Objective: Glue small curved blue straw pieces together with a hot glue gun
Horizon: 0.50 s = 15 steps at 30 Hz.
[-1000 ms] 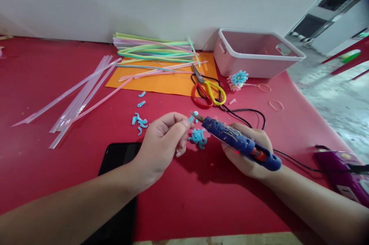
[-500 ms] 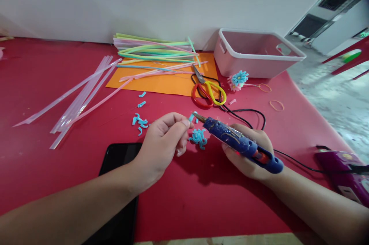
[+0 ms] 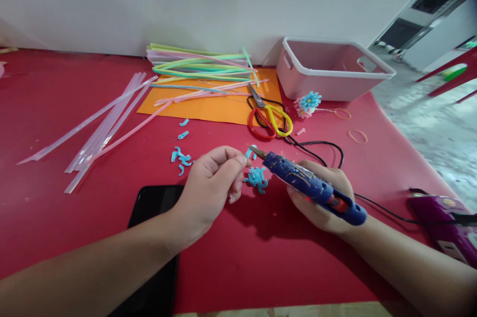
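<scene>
Between thumb and forefinger, my left hand (image 3: 218, 178) pinches a short blue pipe cleaner piece (image 3: 248, 152). My right hand (image 3: 324, 198) is wrapped round a dark blue glue gun (image 3: 301, 178), its metal nozzle at the top of the blue piece. Just below lies a blue pipe cleaner shape with curled arms (image 3: 256, 179), flat on the red table (image 3: 238, 277). Several loose curled blue pieces (image 3: 181, 155) are scattered left of my left hand. A black phone (image 3: 156, 237) lies partly under my left forearm.
Red-and-yellow scissors (image 3: 270, 118) lie on orange paper (image 3: 201, 108) beside coloured pipe cleaners (image 3: 201, 66). Clear glue sticks (image 3: 108, 128) are at left. A pink basket (image 3: 335, 76) stands behind a fuzzy blue flower (image 3: 310, 101). A black cord (image 3: 387, 215) runs to a purple box (image 3: 443, 222).
Almost nothing differs; both hands, the blue piece and the glue gun hold nearly the same position, with the nozzle still at the piece's tip.
</scene>
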### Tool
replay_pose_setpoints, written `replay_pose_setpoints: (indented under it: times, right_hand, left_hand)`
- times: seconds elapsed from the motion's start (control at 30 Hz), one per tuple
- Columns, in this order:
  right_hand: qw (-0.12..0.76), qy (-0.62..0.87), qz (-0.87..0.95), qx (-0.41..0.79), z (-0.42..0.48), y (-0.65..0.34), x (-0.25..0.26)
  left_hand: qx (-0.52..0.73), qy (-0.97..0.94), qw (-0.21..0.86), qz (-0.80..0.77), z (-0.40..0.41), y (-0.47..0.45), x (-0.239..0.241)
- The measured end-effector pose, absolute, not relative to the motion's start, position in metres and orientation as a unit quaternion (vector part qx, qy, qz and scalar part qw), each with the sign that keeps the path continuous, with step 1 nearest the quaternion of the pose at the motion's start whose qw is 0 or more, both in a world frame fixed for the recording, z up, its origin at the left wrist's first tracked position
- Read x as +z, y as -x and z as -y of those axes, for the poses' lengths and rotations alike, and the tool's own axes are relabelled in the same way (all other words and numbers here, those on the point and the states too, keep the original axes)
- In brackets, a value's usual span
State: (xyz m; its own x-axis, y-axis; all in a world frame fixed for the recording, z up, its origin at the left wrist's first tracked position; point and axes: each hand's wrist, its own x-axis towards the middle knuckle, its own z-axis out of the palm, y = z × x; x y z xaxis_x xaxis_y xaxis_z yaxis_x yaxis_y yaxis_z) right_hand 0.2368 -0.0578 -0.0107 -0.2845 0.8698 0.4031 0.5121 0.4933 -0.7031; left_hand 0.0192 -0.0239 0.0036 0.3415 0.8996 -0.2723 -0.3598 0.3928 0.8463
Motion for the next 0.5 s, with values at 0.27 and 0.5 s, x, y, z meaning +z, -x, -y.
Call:
replay_pose_setpoints:
  times: [0.27, 0.5]
  right_hand:
    - [0.392, 0.456, 0.760, 0.248, 0.0592, -0.2376, -0.0120]
    - [0.394, 0.459, 0.757, 0.247, 0.0593, -0.2381, -0.0132]
  left_hand:
    - [0.425, -0.357, 0.737, -0.386, 0.0224, -0.0208, 0.0042]
    - [0.431, -0.365, 0.730, -0.385, 0.0237, -0.0205, 0.0049]
